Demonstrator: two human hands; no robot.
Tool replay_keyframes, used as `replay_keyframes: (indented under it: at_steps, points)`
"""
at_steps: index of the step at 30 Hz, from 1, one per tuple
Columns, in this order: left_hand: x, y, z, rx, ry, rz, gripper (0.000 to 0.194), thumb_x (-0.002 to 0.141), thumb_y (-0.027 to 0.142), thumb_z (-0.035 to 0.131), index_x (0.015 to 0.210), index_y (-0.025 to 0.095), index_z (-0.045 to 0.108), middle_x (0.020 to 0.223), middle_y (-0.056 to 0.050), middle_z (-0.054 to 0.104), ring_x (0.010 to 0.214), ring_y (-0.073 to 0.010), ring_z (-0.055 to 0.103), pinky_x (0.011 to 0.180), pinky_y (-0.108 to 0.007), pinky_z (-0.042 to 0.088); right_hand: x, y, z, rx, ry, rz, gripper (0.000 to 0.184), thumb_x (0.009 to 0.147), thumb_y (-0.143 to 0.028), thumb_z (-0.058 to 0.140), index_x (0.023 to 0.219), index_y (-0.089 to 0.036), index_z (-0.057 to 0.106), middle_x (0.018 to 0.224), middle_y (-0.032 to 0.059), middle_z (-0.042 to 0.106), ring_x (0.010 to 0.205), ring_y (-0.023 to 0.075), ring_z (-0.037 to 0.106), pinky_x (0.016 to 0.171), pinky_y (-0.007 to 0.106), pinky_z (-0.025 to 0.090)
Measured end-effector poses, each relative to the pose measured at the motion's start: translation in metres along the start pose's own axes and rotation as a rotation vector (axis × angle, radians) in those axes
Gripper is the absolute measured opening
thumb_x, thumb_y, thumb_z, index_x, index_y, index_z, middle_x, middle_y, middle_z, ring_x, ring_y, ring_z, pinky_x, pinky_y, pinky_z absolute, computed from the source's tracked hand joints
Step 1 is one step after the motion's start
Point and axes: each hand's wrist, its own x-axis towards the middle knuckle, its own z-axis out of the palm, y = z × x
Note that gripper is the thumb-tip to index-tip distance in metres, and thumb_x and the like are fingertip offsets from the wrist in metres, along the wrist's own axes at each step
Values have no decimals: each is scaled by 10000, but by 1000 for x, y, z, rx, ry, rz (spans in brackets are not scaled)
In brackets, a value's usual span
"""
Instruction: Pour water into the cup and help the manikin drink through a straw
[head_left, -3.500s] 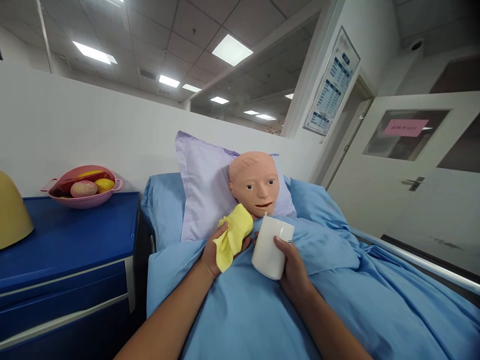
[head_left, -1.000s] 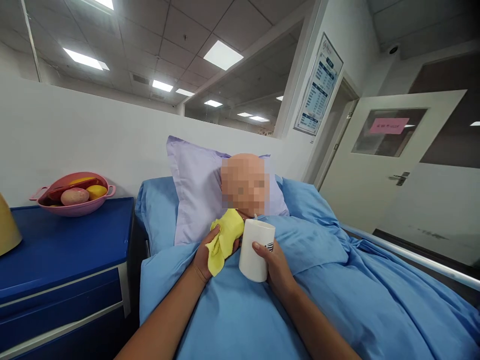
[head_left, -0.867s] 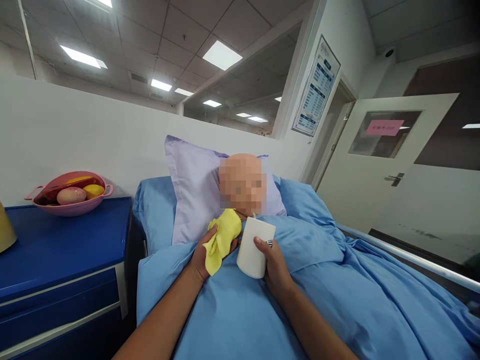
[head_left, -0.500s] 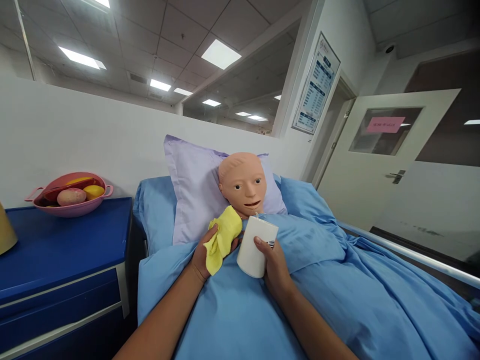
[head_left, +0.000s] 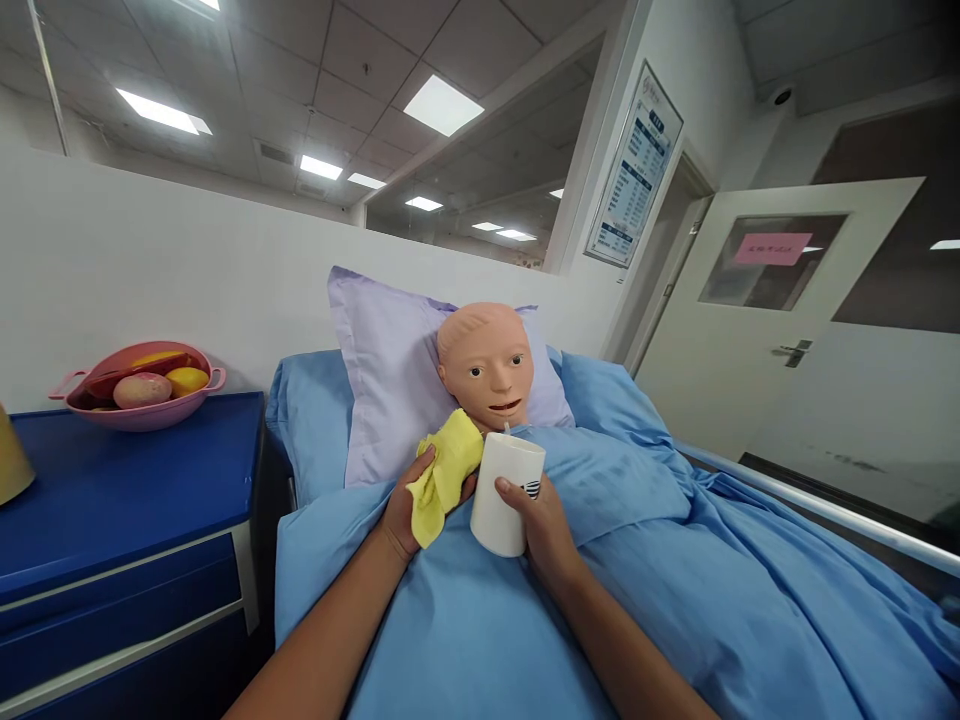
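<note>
My left hand (head_left: pixel 403 508) is closed on a folded yellow towel (head_left: pixel 446 470), held just below the chin of a manikin head (head_left: pixel 487 365). My right hand (head_left: pixel 546 520) grips a white cup (head_left: pixel 504 500) with its thumb across the near side. A short pale straw (head_left: pixel 507 428) sticks up past the cup's far rim, below the manikin's parted mouth. What the cup contains is hidden. The manikin lies back on a lilac pillow (head_left: pixel 386 375), and a blue quilt (head_left: pixel 637 490) covers it up to the neck.
To the left stands a blue bedside cabinet (head_left: pixel 135 490) bearing a pink basket (head_left: pixel 161 415) of fruit. A yellow object (head_left: pixel 11 460) is cut off at the left edge. A bed rail (head_left: pixel 817 505) runs along the right side, and beyond it is an open door (head_left: pixel 750 370).
My right hand has shifted slightly left with the cup, which now stands more upright. The left hand and towel have hardly moved.
</note>
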Motion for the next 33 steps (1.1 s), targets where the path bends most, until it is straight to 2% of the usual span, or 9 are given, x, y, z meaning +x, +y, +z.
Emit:
replay_keyframes:
  at_steps: [3, 7, 16, 21, 25, 30, 33]
  points:
    - [1, 0, -1, -10, -17, 3, 499, 972, 342, 491, 1443, 180, 481, 1226, -103, 722, 1183, -205, 662, 1155, -390, 442, 0, 1, 0, -3, -8, -9, 568, 634, -518, 840, 1079, -210, 666, 898, 71, 763, 756, 262, 701, 615, 340, 560]
    - [2, 0, -4, -22, -18, -1, 430, 961, 343, 512, 1335, 145, 591, 1155, -114, 747, 1175, -221, 666, 1161, -398, 436, 0, 1, -1, -14, -12, -3, 554, 644, -527, 835, 1054, -199, 658, 960, 93, 766, 795, 277, 710, 597, 333, 555]
    - [2, -1, -7, -43, -25, -7, 324, 936, 322, 561, 1171, 138, 689, 1143, -106, 748, 1255, -237, 614, 1178, -391, 413, 0, 0, -1, -36, -43, -13, 545, 654, -556, 821, 1026, -190, 663, 873, 88, 763, 748, 264, 702, 550, 306, 530]
    - [3, 0, -5, -57, -6, -25, 423, 936, 356, 563, 1276, 112, 620, 1236, -135, 708, 1239, -243, 625, 1150, -399, 448, -1, -1, -1, -37, -46, 7, 572, 666, -540, 820, 1087, -189, 653, 888, 87, 760, 769, 270, 707, 557, 305, 532]
    - [2, 0, -5, -30, -11, -20, 469, 939, 370, 554, 1337, 122, 572, 1214, -124, 720, 1194, -236, 653, 1124, -408, 477, 1, -1, -1, -41, -57, 7, 631, 651, -551, 827, 1131, -185, 642, 913, 96, 763, 784, 278, 712, 566, 314, 541]
    - [1, 0, -4, 8, -6, -3, 464, 955, 376, 526, 1355, 141, 559, 1179, -94, 739, 1125, -202, 687, 1111, -376, 492, 2, 1, -2, -24, -61, -24, 598, 653, -531, 829, 1106, -187, 646, 921, 96, 766, 774, 265, 709, 584, 317, 546]
    - [2, 0, -6, 49, -18, 4, 472, 964, 385, 508, 1374, 153, 542, 1225, -91, 723, 1138, -194, 682, 1127, -373, 479, 4, 4, -3, -7, -80, -38, 584, 664, -521, 827, 1107, -189, 643, 909, 85, 759, 775, 255, 703, 601, 321, 549]
